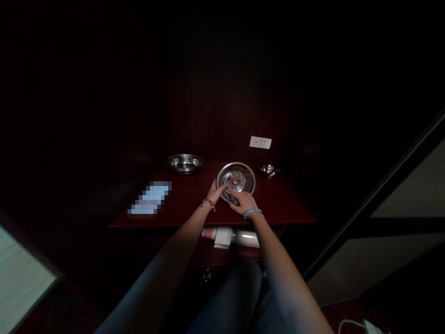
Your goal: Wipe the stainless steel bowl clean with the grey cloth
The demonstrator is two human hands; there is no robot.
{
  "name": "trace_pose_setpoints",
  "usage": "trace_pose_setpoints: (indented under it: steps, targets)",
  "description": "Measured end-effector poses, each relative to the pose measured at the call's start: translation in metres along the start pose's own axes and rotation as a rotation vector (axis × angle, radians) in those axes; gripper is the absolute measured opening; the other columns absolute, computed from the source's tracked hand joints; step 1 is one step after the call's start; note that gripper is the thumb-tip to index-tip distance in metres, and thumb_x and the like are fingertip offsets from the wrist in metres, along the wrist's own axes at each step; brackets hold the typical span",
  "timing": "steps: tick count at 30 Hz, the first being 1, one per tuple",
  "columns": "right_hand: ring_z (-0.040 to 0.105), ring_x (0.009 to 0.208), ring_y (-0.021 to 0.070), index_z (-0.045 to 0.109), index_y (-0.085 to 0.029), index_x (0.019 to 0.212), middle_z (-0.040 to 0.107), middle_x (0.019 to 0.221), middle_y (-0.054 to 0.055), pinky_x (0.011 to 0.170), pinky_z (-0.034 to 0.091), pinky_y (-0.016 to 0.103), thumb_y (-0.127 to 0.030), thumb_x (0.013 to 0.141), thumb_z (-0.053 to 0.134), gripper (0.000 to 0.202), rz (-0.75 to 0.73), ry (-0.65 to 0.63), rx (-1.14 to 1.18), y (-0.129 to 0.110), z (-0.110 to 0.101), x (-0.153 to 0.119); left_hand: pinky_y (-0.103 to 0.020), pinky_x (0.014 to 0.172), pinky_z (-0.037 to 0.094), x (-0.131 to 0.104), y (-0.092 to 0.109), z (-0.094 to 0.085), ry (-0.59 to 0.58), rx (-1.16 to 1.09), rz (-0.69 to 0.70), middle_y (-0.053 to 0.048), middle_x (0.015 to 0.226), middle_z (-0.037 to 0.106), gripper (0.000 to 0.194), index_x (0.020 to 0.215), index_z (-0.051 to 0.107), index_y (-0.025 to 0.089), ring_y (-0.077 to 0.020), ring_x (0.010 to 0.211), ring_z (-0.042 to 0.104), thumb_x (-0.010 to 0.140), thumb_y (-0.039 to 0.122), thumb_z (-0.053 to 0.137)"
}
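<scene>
A shiny metal bowl [249, 178] is tilted towards me above the dark red table, its inside showing a small label with red and black on it. My left hand [215, 191] grips its left rim, the thumb over the edge. Within the bowl's near side, my right hand [245, 202] presses a dark grey cloth [231, 198] against the metal; the cloth is partly covered by the fingers. Behind to the left stands a wide metal bowl [184, 163], and at the right lies a smaller metal bowl [269, 171].
A pixelated light blue patch [150, 198] covers something on the left of the table [184, 211]. White wall sockets [260, 142] sit at the back. On the shelf beneath are a stack of cups [245, 238] and a white folded item [222, 237].
</scene>
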State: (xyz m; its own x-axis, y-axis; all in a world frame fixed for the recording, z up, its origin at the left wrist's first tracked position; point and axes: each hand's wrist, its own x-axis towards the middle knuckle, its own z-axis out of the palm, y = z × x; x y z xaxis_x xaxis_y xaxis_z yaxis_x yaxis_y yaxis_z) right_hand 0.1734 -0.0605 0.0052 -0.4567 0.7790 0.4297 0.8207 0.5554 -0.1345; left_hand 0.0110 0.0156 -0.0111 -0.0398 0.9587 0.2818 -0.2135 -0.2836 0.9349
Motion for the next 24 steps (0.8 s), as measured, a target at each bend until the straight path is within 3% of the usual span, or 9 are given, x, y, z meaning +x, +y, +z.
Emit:
trace_pose_setpoints:
  steps: [13,24]
  targets:
    - [0.052,0.127,0.0249,0.051,-0.027,0.138,0.053,0.144,0.004,0.104,0.043,0.042,-0.041,0.092,0.053,0.048,0.041,0.029,-0.042,0.0,0.006,0.001,-0.043,0.104,0.044,0.005,-0.014,-0.002,-0.105,0.031,0.031,-0.01,0.107,0.071,0.043,0.106,0.064,0.013,-0.0247,0.105,0.065,0.065,0.024,0.073]
    - [0.053,0.126,0.0244,0.053,-0.027,0.136,0.055,0.141,0.005,0.104,0.043,0.041,-0.04,0.091,0.055,0.047,0.057,0.034,-0.033,0.0,0.005,0.001,-0.042,0.102,0.045,0.003,-0.013,-0.002,-0.093,0.068,0.029,-0.01,0.105,0.071,0.036,0.104,0.063,0.013,-0.0246,0.103,0.065,0.07,0.024,0.067]
